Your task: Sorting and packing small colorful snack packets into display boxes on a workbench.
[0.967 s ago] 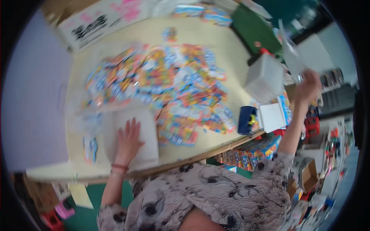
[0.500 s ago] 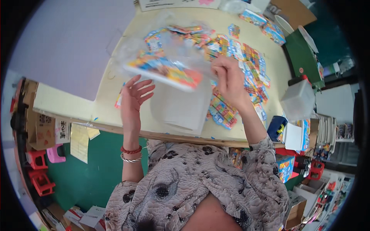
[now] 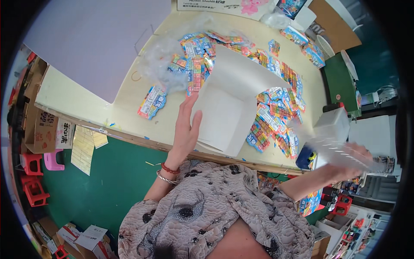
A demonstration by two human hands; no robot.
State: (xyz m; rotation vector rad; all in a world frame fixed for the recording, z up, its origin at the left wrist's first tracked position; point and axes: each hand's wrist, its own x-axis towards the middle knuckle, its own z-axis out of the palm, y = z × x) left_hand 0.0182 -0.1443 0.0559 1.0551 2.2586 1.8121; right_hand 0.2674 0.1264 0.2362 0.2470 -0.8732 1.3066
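A white open-topped carton (image 3: 226,123) sits at the front edge of the table, its bare white inside showing and its lid flap (image 3: 248,64) raised at the far side. My left hand (image 3: 187,125) lies along the carton's left wall, fingers stretched out, holding nothing. Far to the right, beyond the table's edge, my right hand (image 3: 355,157) grips a piece of thin clear plastic (image 3: 332,149); both are smeared by motion. Flat colourful sweet packets (image 3: 276,108) spread right of the carton. A single packet (image 3: 152,102) lies to its left.
Crumpled clear plastic bags (image 3: 161,64) lie beside more packets (image 3: 198,47) behind the carton. A purple-grey board (image 3: 95,43) covers the table's left part. Along the right edge stand a translucent bin (image 3: 332,125) and a dark blue container (image 3: 305,156).
My right hand has swung from above the carton far to the right with the clear plastic. The printed lid flap has tipped up and back. My left hand has moved right against the carton's side.
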